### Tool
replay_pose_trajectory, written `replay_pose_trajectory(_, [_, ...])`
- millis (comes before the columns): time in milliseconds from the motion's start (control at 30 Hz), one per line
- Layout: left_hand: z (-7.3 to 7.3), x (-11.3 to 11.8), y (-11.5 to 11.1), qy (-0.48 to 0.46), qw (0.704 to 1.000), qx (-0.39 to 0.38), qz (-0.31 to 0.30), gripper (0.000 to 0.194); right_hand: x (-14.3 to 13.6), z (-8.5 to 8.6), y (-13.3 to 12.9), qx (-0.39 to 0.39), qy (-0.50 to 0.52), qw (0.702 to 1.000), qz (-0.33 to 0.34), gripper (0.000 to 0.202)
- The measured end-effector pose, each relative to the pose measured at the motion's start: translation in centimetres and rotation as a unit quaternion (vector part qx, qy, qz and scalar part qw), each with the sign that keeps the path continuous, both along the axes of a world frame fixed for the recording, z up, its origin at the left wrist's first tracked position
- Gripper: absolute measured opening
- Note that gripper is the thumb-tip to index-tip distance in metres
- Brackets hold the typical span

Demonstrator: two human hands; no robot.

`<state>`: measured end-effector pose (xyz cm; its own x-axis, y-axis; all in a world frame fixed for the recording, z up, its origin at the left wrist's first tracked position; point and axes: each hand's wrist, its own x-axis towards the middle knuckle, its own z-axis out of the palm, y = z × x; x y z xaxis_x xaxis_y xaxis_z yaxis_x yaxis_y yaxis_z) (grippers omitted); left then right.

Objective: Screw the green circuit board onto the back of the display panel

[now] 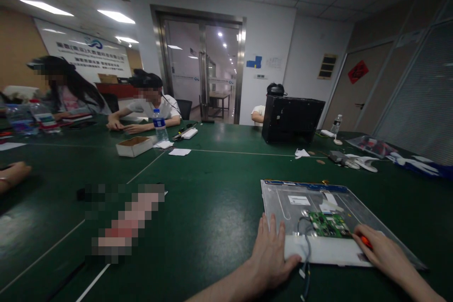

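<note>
A flat grey metal panel (279, 198) lies on the green table, with a blue strip along its far edge. On it is a green circuit board (329, 224), and a white strip (325, 250) runs along the near side. My left hand (271, 250) rests spread on the panel's left edge, its fingers apart. Grey cables (307, 255) hang down beside my left thumb. At the board's right corner, my right hand (378, 247) is closed round an orange-handled tool (365, 241); its tip is too small to make out.
A black box-shaped case (293, 120) stands at the back. A white open box (134, 146), a water bottle (159, 125) and paper scraps lie left of centre. Several people sit round the green table (198, 188); another person's hand (16, 174) is at the far left.
</note>
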<state>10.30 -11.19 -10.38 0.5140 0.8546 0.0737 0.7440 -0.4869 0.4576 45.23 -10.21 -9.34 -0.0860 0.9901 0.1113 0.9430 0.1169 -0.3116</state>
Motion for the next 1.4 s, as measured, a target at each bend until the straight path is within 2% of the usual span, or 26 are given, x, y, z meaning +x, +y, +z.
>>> replay_pose_trajectory(167, [0.4, 0.2, -0.1, 0.005, 1.0, 0.008, 0.009, 0.085, 0.5, 0.8, 0.4, -0.026, -0.029, 0.999, -0.024, 0.03])
replay_pose_trajectory(333, [1.0, 1.4, 0.3, 0.013, 1.0, 0.013, 0.01, 0.086, 1.4, 1.5, 2.4, -0.018, -0.055, 0.995, -0.078, 0.027])
replay_pose_trajectory(467, [1.5, 2.6, 0.9, 0.01, 0.999, 0.023, -0.02, 0.089, 1.5, 2.5, 4.2, 0.0, -0.074, 0.993, -0.094, 0.033])
replay_pose_trajectory(600, [1.9, 4.0, 1.6, 0.001, 0.997, 0.033, -0.07, 0.092, 0.0, 3.3, 5.7, 0.016, -0.08, 0.995, -0.058, 0.039])
replay_pose_trajectory(767, [1.8, 5.7, 2.5, 0.008, 0.991, 0.059, -0.12, 0.087, -1.9, 3.1, 6.6, 0.007, -0.072, 0.997, 0.013, 0.031])
replay_pose_trajectory(967, [1.3, 7.0, 3.2, 0.01, 0.989, 0.054, -0.137, 0.089, -1.8, 2.5, 6.6, 0.011, -0.079, 0.997, 0.005, 0.027])
replay_pose_trajectory(1133, [1.1, 8.2, 3.7, 0.012, 0.988, 0.06, -0.139, 0.089, -1.5, 2.1, 6.3, 0.023, -0.08, 0.997, -0.002, 0.032])
replay_pose_trajectory(1300, [0.8, 9.9, 4.2, 0.023, 0.989, 0.06, -0.135, 0.091, 0.4, 1.8, 4.6, 0.022, -0.07, 0.997, -0.028, 0.041])
replay_pose_trajectory(1400, [0.7, 10.6, 4.4, 0.017, 0.988, 0.067, -0.141, 0.092, 2.0, 1.7, 3.2, 0.015, -0.058, 0.998, -0.036, 0.04])
